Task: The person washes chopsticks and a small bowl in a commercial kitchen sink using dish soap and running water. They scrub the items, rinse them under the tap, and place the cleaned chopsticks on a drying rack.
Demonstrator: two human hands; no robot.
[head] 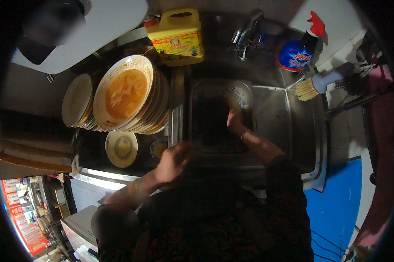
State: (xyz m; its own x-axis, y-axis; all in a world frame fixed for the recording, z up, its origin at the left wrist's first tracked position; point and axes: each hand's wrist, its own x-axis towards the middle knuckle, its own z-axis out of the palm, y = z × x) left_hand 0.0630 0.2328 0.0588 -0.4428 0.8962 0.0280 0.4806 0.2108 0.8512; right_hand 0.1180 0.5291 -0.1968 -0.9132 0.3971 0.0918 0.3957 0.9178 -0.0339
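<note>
In a stainless steel sink (272,137), my right hand (235,121) reaches into a dark rectangular tub (191,111). Bright, wet-looking foam or splash (239,96) shows just past its fingers. The fingers are blurred and dark, so whether they grip something is unclear. My left hand (174,159) hovers over the near left edge of the sink. Its fingertips fade into shadow and motion blur. Close to it on the dark left-hand counter are a small round dish (157,150) and a pale saucer-like plate (111,149).
Dirty bowls stand stacked at left, the top one (100,98) holding orange-brown liquid, beside a smaller dish stack (77,101). Behind are a yellow detergent jug (177,42) and a chrome faucet (244,37). At right sit a blue spray bottle (296,57) and a pale-bristled brush (306,89).
</note>
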